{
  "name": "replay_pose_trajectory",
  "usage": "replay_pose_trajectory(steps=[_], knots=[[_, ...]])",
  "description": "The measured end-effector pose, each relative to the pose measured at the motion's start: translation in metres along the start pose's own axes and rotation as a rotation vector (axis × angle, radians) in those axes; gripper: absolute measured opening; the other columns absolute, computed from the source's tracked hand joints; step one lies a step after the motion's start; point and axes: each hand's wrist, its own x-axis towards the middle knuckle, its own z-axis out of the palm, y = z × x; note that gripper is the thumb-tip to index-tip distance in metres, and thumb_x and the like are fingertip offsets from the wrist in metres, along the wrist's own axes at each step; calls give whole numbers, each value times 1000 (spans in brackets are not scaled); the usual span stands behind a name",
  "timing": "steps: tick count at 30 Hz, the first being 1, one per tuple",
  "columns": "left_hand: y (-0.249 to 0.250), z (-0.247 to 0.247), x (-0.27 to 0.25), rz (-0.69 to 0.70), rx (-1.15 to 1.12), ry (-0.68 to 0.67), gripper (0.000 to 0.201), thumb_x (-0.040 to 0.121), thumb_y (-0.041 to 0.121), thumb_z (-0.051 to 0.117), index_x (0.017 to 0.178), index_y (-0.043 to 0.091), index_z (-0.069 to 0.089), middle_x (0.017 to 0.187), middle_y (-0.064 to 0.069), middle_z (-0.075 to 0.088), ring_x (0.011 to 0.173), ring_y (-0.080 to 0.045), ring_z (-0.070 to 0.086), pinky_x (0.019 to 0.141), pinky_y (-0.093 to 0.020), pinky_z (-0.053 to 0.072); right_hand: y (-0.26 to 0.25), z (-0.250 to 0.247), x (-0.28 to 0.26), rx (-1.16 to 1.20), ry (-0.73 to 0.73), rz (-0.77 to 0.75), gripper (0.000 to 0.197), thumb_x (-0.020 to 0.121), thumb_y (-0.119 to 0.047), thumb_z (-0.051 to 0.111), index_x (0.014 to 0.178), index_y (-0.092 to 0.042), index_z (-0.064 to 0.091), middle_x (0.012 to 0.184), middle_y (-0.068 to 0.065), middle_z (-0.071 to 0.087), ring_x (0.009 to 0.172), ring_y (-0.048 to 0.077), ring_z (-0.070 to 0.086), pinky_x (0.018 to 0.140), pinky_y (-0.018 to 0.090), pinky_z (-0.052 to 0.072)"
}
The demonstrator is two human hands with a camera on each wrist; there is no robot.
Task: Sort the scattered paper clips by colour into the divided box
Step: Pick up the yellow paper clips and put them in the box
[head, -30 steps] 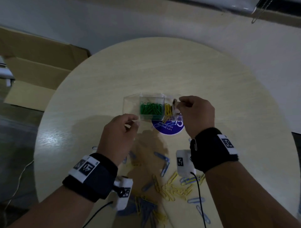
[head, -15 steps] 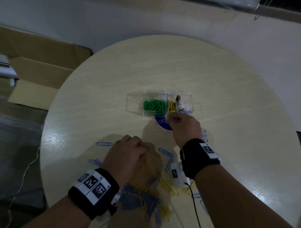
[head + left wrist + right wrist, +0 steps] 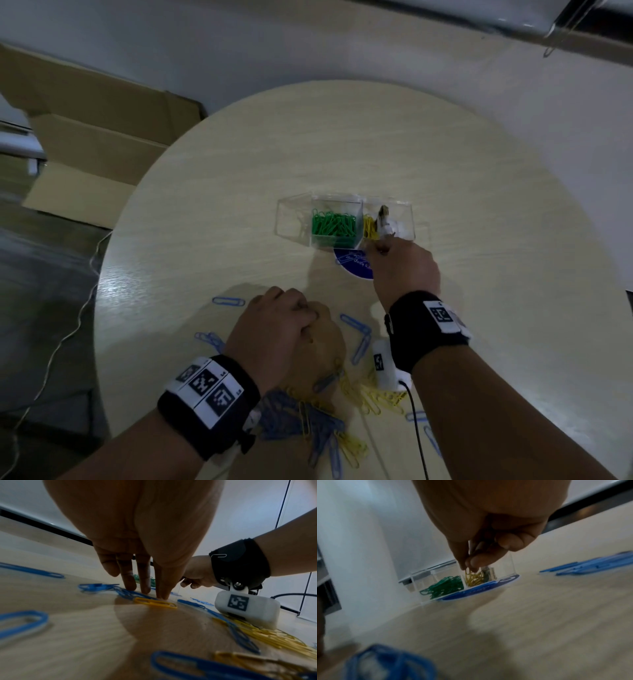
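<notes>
Clear plastic divided box [image 3: 346, 222] sits centre frame on the round counter [image 3: 239, 171], partly over a blue disc [image 3: 352, 265]. Green clips [image 3: 334, 224] fill the middle compartment, yellow clips [image 3: 474, 579] the one to its right. Right hand [image 3: 404, 270] at the box's lower right edge, grip narrow, fingertips [image 3: 476, 561] pinched over the yellow compartment; can't tell if it holds a clip. Left hand [image 3: 284, 332] lower centre, fingers straight, tips touching a yellow clip [image 3: 155, 602] on the counter among scattered blue clips [image 3: 356, 325].
</notes>
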Motion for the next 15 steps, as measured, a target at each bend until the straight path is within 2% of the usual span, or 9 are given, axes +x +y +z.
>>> replay_pose_trajectory(steps=[4,8,11,13,15], knots=[[1,0,-1,11,-5,18,16,84,25,68,99,27,71,100,4,62,86,-23,54,69,-37,49,-2,-11,-3,58,60,-20,27,86,-47,54,78,-24,67,72,-5,66,62,19,55,56,25,41],[3,-3,-2,27,40,10,21,73,17,77,93,23,73,97,0,64,84,-26,57,66,-38,51,-10,-38,8,52,45,-98,20,80,-39,58,71,-21,62,62,-8,57,56,10,50,51,21,32],[4,-1,-2,34,50,5,19,72,12,76,86,23,71,93,1,64,81,-25,57,65,-37,51,-16,-47,30,-42,-44,-177,21,81,-38,58,73,-18,60,69,0,60,67,24,54,59,26,36],[3,1,-2,36,39,8,13,77,15,66,85,24,71,92,2,63,80,-24,55,65,-36,49,-19,-45,43,-91,-129,-228,20,84,-38,58,79,-20,63,81,3,65,78,27,58,66,29,43],[2,2,-2,35,23,2,13,79,17,61,86,24,69,91,3,61,81,-22,53,66,-36,48,-18,-45,51,-78,-132,-241,18,86,-38,58,85,-23,68,90,3,69,85,26,62,72,30,48]])
